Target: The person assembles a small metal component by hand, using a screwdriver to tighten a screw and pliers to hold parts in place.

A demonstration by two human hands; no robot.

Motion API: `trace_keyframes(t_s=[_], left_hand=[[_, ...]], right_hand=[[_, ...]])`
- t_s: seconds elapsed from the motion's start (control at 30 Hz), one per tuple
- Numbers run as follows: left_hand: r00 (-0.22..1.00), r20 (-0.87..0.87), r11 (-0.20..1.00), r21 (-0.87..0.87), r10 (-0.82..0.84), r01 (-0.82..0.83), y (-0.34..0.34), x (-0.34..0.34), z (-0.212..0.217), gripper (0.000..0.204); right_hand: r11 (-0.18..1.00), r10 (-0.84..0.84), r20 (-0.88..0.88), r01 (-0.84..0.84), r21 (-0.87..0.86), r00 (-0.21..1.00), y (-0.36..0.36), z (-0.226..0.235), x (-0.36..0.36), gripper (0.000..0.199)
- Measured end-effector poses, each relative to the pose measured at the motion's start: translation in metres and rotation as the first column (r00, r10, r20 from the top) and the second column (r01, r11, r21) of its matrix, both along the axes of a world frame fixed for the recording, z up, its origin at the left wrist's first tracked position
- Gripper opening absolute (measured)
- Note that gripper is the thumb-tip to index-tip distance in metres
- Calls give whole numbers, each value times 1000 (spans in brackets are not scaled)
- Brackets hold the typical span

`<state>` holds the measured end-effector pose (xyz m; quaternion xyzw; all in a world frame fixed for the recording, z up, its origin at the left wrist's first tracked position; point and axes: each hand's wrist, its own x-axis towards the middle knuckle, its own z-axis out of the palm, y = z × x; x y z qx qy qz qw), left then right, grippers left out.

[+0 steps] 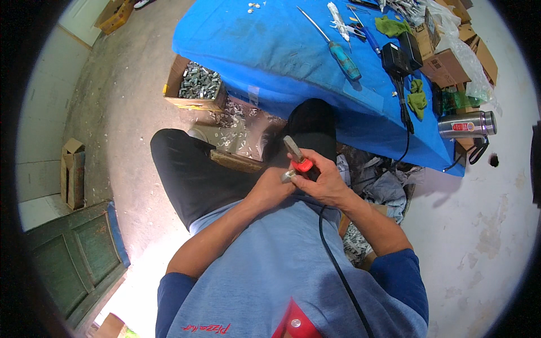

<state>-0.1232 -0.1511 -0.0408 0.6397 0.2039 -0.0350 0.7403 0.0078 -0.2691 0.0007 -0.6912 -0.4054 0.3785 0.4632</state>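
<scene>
My right hand (324, 177) is closed around a red-handled tool that looks like pliers (293, 148), its grey metal head pointing up and away from me. Close beside it, over my lap, my left hand (272, 188) is closed with its fingertips on a small shiny metal piece (288, 176). The right thumb also reaches that piece. Most of the tool's handles are hidden in the right palm. A worn wooden board (236, 161) lies across my lap, just beyond the left hand.
A blue-covered table (253, 50) stands ahead, bearing a screwdriver (342, 59), a black power adapter (396, 60) and a steel flask (468, 124). Below it, a cardboard box (194, 103) holds many metal parts. Small pieces lie in a tray (222, 141). A black cable (338, 265) crosses my shirt.
</scene>
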Motion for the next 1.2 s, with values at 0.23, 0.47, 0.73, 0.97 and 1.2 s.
trace_keyframes(t_s=[0.23,0.47,0.73,0.97,1.2], left_hand=[[997,-31,997,-38,-75,74,1,3,9,22],[987,-56,985,-95,-149,144,1,2,22,23],[975,-101,966,-192,-197,175,3,-1,24,23],[992,-105,996,-51,-74,69,-3,1,14,25],[997,-80,1000,13,19,-18,-2,2,17,26]], right_hand=[[997,-72,-249,70,-13,966,-6,10,2,48],[999,-30,-474,33,-2,880,-13,6,12,51],[998,63,-527,-49,41,847,-13,4,22,51],[998,6,-433,21,59,902,-12,4,17,50],[970,-241,-486,222,-97,840,-15,-1,12,47]])
